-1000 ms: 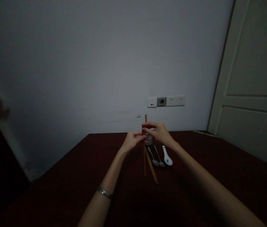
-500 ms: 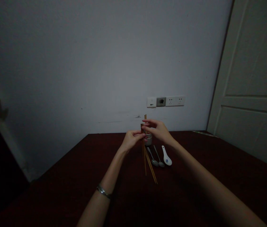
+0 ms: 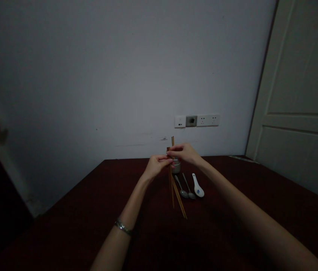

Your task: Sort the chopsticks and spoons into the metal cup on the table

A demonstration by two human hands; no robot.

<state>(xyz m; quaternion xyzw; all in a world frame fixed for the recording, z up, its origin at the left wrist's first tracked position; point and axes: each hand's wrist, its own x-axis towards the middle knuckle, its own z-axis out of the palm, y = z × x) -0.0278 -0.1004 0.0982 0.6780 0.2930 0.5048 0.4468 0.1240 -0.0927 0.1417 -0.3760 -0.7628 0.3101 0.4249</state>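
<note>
My left hand is closed on a pair of wooden chopsticks, held upright with the thin ends pointing down. At their darker top end, the fingers of my right hand are pinched on the same chopsticks. Just behind the hands stands a metal cup, partly hidden, with more chopsticks sticking up out of or behind it. Other chopsticks slant down to the right on the table, their upper ends hidden near my left hand.
Two metal spoons, one beside the other, lie right of the chopsticks. Farther right is a white ceramic spoon with a blue mark. The dark red table meets a wall with sockets; a pale door stands at right.
My right hand's fingers, spread apart near the chopsticks' tops before, have closed on them. My left hand keeps its hold, almost unmoved. The spoons lie as before.
</note>
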